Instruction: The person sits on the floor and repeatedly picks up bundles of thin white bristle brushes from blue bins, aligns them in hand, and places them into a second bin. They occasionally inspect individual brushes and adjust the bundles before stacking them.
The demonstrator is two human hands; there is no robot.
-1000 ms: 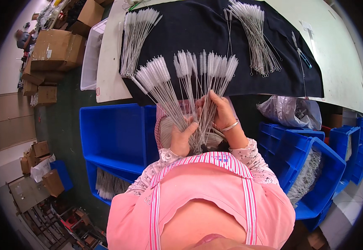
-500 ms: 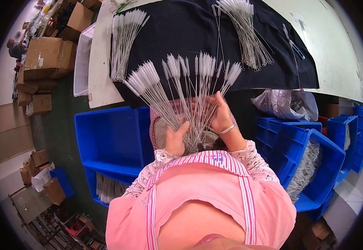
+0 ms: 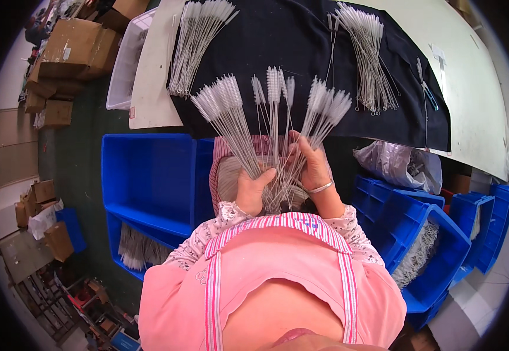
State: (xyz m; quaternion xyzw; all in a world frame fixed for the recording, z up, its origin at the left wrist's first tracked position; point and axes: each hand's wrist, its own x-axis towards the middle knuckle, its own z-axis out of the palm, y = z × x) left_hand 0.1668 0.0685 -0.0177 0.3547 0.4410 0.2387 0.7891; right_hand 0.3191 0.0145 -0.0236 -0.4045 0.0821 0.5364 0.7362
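White-bristled straw brushes point(image 3: 231, 120) with thin wire stems fan out above my lap. My left hand point(image 3: 253, 190) is closed round the stems of the left cluster, its thumb lying across them. On the other side, my right hand point(image 3: 313, 167) holds the right cluster of brushes point(image 3: 326, 108), thumb up and a bracelet at the wrist. Between the two clusters a few brushes point(image 3: 274, 88) stand upright. The lower wire ends cross and gather near my apron; some of my fingers are hidden behind the stems.
A black cloth point(image 3: 278, 35) covers part of the white table point(image 3: 149, 88). On it lie a left pile of brushes point(image 3: 199, 44), a right pile point(image 3: 368, 55) and a blue-handled tool point(image 3: 431, 98). Blue bins point(image 3: 149, 175) flank me; a plastic bag point(image 3: 398, 167) sits under the table.
The brushes in my right hand have bunched into a fuller cluster at the right, and the middle group has thinned. The whole view has shifted slightly.
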